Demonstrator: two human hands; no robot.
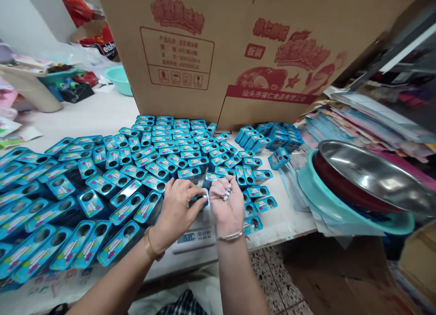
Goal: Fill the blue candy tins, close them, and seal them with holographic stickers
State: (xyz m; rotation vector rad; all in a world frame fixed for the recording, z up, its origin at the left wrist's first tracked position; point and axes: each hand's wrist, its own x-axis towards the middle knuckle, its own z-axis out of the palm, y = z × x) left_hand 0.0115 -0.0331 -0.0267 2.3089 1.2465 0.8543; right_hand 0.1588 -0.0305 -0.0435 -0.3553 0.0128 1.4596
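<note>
**Hands together over the scale: tin in left, white pieces in right**

Left hand (175, 210): fingers curled round a small blue tin (199, 200), gripped at its side. The tin sits low, over the platform of a digital scale (194, 237); cannot tell whether it rests on the scale or is held just above. Gold bangle on this wrist.

Right hand (226, 205): palm up, fingers loosely cupped, holding several small white pieces (226, 195). One white piece shows at the fingertips, right at the tin, where the two hands touch. Silver bracelet on this wrist.

The scale stands at the near edge of the white tabletop (102, 115), display lit; digits too small to read reliably.

Around the hands: many matching blue tins (136, 169) laid on the tabletop, each with a round hole in its face, spreading left and back; a smaller stacked group (272, 135) to the right rear.

Behind the tins: large cardboard box (177, 47) with red print. Right of the hands: steel basin (368, 174) nested in a teal plastic basin (323, 201), on loose printed sheets (357, 119). Far left rear: teal bowl (119, 78).
</note>
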